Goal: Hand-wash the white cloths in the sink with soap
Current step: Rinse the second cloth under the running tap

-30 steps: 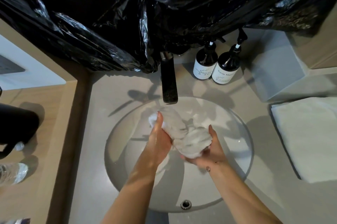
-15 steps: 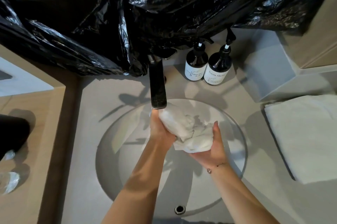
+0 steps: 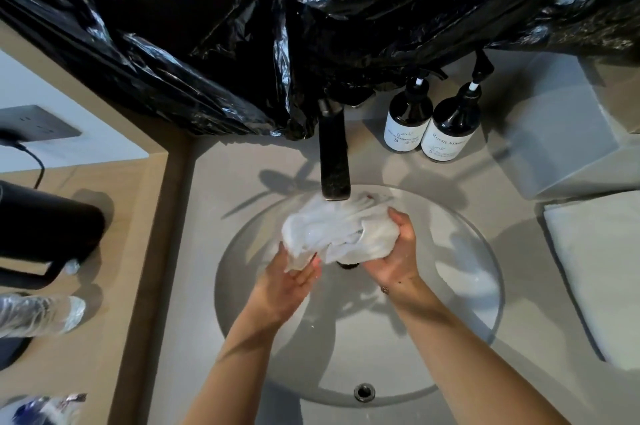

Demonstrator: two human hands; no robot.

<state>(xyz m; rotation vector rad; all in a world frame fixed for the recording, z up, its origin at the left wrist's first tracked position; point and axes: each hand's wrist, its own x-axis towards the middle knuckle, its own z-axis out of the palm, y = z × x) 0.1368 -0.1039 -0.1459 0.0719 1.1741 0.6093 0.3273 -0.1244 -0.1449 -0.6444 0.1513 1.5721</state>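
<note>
Over the sink (image 3: 460, 289), under the tap (image 3: 334, 161) — a bunched white cloth (image 3: 336, 234). Right hand (image 3: 394, 251): fingers curled round its right end. Left hand (image 3: 291, 279): fingers pinch the lower left corner. Two dark bottles (image 3: 429, 123) stand behind on the desk (image 3: 214, 217).

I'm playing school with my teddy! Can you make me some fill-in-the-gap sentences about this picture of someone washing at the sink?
1. The crumpled white wet cloth is held under the tall black ____.
2. Behind the round grey sink basin stand ____ dark pump bottles with white labels.
3. The right hand and the left hand both grip the ____.
4. The folded white towel lies to the ____ of the basin.

Missing words: faucet; two; cloth; right
</note>
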